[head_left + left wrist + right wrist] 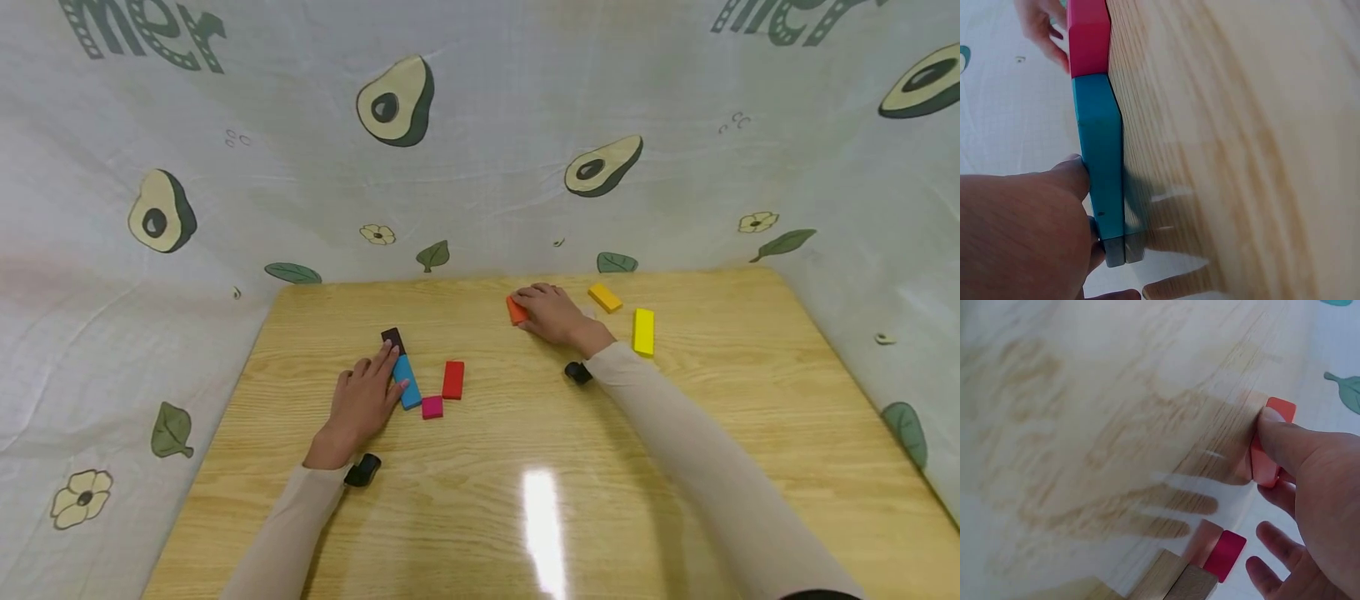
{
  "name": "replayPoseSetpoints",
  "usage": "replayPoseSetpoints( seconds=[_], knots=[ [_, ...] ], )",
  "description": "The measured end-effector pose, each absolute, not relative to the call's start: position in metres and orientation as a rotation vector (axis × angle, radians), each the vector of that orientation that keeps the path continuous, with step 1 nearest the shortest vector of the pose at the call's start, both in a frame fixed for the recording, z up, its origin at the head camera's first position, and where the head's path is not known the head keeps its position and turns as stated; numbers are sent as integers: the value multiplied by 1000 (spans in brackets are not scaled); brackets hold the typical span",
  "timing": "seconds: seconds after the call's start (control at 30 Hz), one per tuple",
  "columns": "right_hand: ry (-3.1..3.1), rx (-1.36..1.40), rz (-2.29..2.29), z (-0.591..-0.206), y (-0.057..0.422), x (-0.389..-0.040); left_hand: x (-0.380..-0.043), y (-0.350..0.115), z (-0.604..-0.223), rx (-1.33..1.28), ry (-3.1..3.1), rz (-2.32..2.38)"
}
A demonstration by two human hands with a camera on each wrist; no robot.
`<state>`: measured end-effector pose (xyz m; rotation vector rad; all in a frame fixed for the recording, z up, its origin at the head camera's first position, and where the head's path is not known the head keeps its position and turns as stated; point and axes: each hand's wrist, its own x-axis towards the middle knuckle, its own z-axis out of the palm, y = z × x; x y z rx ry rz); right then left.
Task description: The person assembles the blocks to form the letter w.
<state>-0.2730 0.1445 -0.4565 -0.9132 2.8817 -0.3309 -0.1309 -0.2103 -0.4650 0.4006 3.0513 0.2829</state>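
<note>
My left hand (362,404) rests over a black block (393,338) and a blue block (407,385) lying end to end. Its index fingertip touches the black one and its thumb the blue one; the fingers are fairly straight. A small magenta block (432,407) meets the blue block's near end, and a red block (453,380) lies just right of it. Farther back, my right hand (553,317) pinches an orange-red block (517,311). In the right wrist view, the thumb lies along the near face of that orange-red block (1265,465), and the fingers behind are partly hidden.
An amber block (604,297) and a yellow block (643,332) lie right of my right hand. The wooden table (465,500) ends at a hanging cloth (495,208) printed with avocados. A crimson block (1225,553) and a dull brown one (1191,584) show low in the right wrist view.
</note>
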Motion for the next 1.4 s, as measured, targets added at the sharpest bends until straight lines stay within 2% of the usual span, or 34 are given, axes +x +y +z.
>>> replayPoseSetpoints(
  seconds=[0.87, 1.4],
  knots=[
    [2816, -828, -281, -453, 139, -274, -133, -210, -466, 372, 3018, 293],
    [2938, -780, -318, -458, 130, -254, -131, -210, -464, 396, 3042, 293]
  ],
)
